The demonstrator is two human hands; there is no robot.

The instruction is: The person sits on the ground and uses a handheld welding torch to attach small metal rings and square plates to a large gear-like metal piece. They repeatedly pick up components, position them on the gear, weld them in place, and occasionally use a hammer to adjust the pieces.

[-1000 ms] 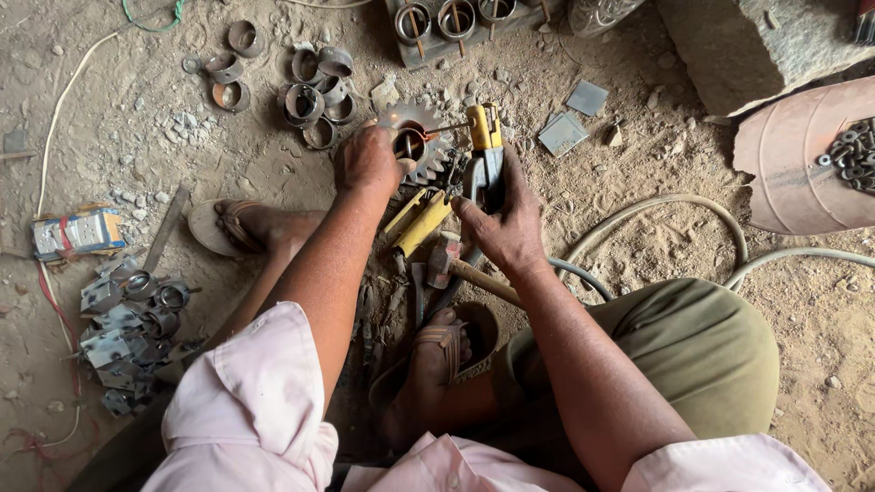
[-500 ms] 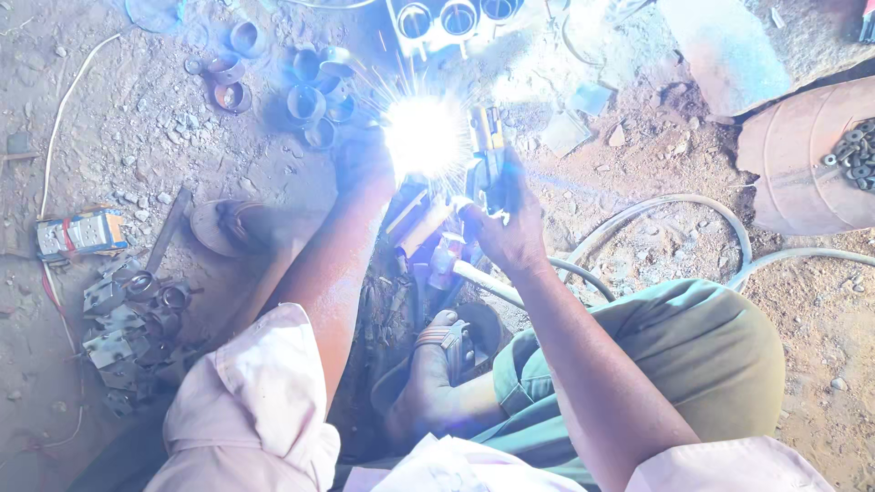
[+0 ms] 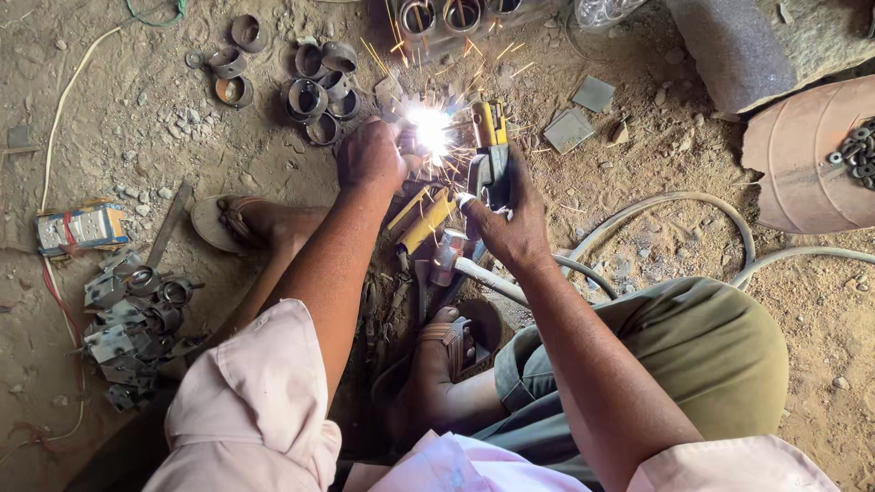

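1. Down on the dirt floor (image 3: pixel 164 137), between the person's two sandalled feet, a small metal workpiece (image 3: pixel 412 137) sits under a bright welding arc (image 3: pixel 430 126), and sparks fly up and away from it.

2. On the left, the left hand (image 3: pixel 372 157) is closed over the workpiece, fingers curled tight upon it, just beside the arc. The glare hides the exact shape of the piece, so I cannot tell if it is a ring or a plate.

3. On the right, the right hand (image 3: pixel 512 219) wraps narrow around the electrode holder (image 3: pixel 490 155), a dark clamp with yellow handles, and its tip points into the arc. A grey cable (image 3: pixel 665 205) curves away on the ground behind this hand.

4. I judge the workpiece is steel: stiff, small but rather heavy for its size, not fragile, not slippery, with rough or sharp edges. Near the arc it must be very hot, so the safe place to hold is the side far from the light, where the left fingers are already.

5. The holder looks rigid and easy to grip by its insulated handles; the bare jaw part should not be touched.

6. Around them lie short metal rings (image 3: pixel 314 87) in a loose group, a pile of welded brackets (image 3: pixel 128 319) near the left foot, flat square plates (image 3: pixel 570 128), and a hammer (image 3: pixel 456 260) close under the right hand.
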